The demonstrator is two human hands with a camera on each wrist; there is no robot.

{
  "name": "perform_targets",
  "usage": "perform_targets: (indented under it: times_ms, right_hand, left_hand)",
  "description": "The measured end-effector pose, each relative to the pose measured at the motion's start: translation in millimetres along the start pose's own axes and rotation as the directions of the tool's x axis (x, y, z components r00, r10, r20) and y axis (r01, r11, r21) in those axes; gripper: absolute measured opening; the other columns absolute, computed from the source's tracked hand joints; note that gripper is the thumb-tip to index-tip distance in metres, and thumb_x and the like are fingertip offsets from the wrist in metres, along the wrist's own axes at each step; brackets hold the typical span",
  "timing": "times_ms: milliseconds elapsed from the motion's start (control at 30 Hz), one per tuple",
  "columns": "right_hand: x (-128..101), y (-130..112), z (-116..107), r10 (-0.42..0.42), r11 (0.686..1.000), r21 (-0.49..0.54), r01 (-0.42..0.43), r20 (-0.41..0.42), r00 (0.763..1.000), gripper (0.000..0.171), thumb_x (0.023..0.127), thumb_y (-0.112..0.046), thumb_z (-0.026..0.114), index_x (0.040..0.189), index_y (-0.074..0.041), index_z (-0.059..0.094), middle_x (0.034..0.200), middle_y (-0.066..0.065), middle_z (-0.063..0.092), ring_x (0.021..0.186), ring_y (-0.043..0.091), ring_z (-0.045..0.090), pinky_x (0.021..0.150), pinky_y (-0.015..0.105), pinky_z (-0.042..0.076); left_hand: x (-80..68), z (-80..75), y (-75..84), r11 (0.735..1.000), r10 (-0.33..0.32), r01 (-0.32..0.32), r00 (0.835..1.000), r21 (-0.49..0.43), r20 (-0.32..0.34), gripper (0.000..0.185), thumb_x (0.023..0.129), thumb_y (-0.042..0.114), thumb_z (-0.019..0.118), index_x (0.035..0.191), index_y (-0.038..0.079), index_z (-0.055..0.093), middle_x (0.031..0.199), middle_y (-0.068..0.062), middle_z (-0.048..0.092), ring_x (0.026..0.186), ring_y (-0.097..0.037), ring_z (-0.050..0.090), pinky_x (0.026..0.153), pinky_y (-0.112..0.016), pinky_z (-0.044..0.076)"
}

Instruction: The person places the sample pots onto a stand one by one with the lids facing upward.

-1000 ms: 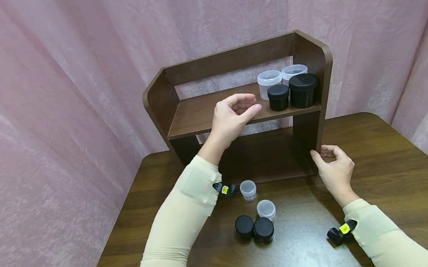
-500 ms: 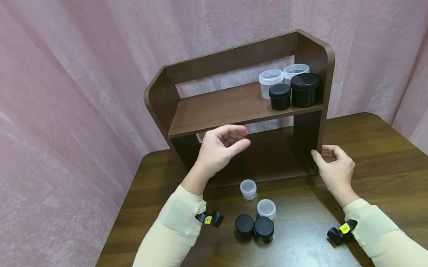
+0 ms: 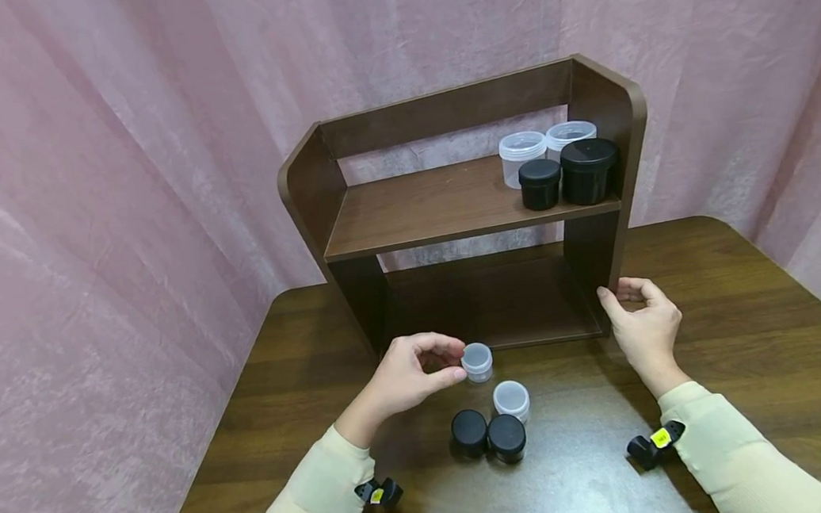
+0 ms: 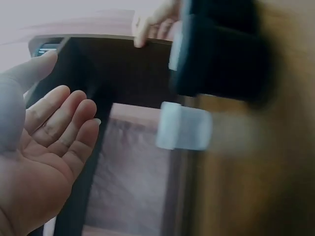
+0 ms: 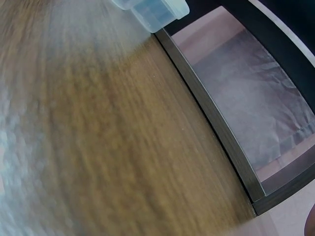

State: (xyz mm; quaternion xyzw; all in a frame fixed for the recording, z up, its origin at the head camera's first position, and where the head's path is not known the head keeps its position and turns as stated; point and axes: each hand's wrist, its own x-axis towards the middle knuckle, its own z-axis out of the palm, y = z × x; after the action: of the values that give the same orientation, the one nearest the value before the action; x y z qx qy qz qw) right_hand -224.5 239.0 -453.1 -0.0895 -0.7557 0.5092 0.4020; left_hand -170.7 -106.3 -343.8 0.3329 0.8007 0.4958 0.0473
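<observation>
My left hand [image 3: 410, 374] is low in front of the brown shelf unit [image 3: 451, 226], thumb and fingers apart. Its fingertips are right at the left side of a small clear jar [image 3: 477, 363] with a whitish lid. The left wrist view has the palm turned up with nothing in it. On the right, my right hand [image 3: 646, 334] holds the front edge of the unit's side panel, thumb on the inner side and fingers on the outer. Nearer me stand another small clear jar [image 3: 511, 400] and two black-lidded jars, one left [image 3: 469, 433] and one right [image 3: 507, 438].
Grouped at the right end of the upper shelf are two clear tubs [image 3: 522, 157], a small black jar [image 3: 540, 185] and a larger black jar [image 3: 589, 171]. The wooden table [image 3: 737, 329] extends around the unit. A pink curtain [image 3: 124, 149] hangs behind.
My left hand has come down from the upper shelf, past its front edge, to the small clear jar on the table. My right hand stays on the side panel.
</observation>
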Motion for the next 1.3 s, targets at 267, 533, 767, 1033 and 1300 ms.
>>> perform_targets:
  times_ms: [267, 533, 767, 1033, 1300]
  right_hand:
    - [0.2, 0.3, 0.6, 0.002, 1.0, 0.008, -0.002, -0.01, 1.0, 0.027, 0.081, -0.027, 0.077, 0.096, -0.005, 0.069, 0.087, 0.005, 0.068, 0.062, -0.004, 0.055, 0.057, 0.009, 0.041]
    - [-0.5, 1.0, -0.4, 0.011, 1.0, 0.0, -0.011, -0.015, 1.0, 0.026, 0.081, -0.025, 0.078, 0.096, -0.006, 0.07, 0.086, 0.004, 0.068, 0.062, -0.001, 0.057, 0.056, 0.01, 0.04]
    - [-0.1, -0.4, -0.1, -0.009, 1.0, -0.006, 0.009, -0.022, 1.0, 0.027, 0.081, -0.025, 0.078, 0.095, -0.004, 0.07, 0.085, 0.003, 0.068, 0.062, -0.004, 0.055, 0.057, 0.011, 0.039]
    - [2.1, -1.0, 1.5, -0.024, 1.0, 0.012, 0.025, -0.04, 0.999, 0.025, 0.08, -0.024, 0.078, 0.093, -0.004, 0.07, 0.081, -0.004, 0.066, 0.064, -0.007, 0.054, 0.056, 0.011, 0.039]
    - [0.7, 0.2, 1.8, -0.019, 1.0, 0.015, 0.019, -0.036, 0.999, 0.025, 0.08, -0.025, 0.078, 0.094, -0.005, 0.07, 0.081, -0.005, 0.065, 0.064, -0.007, 0.054, 0.056, 0.011, 0.039]
  left_hand:
    - [-28.6, 11.3, -43.5, 0.997, -0.06, 0.055, 0.994, 0.055, 0.091, 0.036, 0.08, 0.007, 0.078, 0.114, 0.002, 0.066, 0.108, -0.01, 0.067, 0.099, -0.033, 0.062, 0.087, -0.05, 0.05]
    - [-37.3, 20.7, -72.6, 0.996, -0.053, 0.041, 0.987, 0.082, 0.15, 0.046, 0.077, 0.019, 0.082, 0.118, 0.003, 0.065, 0.113, -0.007, 0.067, 0.101, -0.022, 0.064, 0.089, -0.033, 0.051]
    - [-38.5, 26.5, -79.0, 0.997, -0.016, -0.001, 0.978, 0.079, 0.209, 0.057, 0.075, 0.025, 0.084, 0.122, 0.001, 0.062, 0.116, -0.011, 0.065, 0.1, -0.009, 0.061, 0.088, -0.029, 0.051]
    - [-37.7, 27.3, -77.2, 0.99, -0.038, 0.006, 0.973, 0.139, 0.228, 0.06, 0.073, 0.028, 0.086, 0.123, 0.005, 0.063, 0.115, 0.003, 0.065, 0.1, -0.005, 0.06, 0.089, -0.03, 0.05]
    - [-37.3, 28.9, -76.9, 0.977, -0.087, 0.038, 0.969, 0.21, 0.23, 0.057, 0.072, 0.026, 0.086, 0.123, 0.01, 0.065, 0.114, 0.009, 0.065, 0.101, -0.003, 0.058, 0.089, -0.029, 0.049]
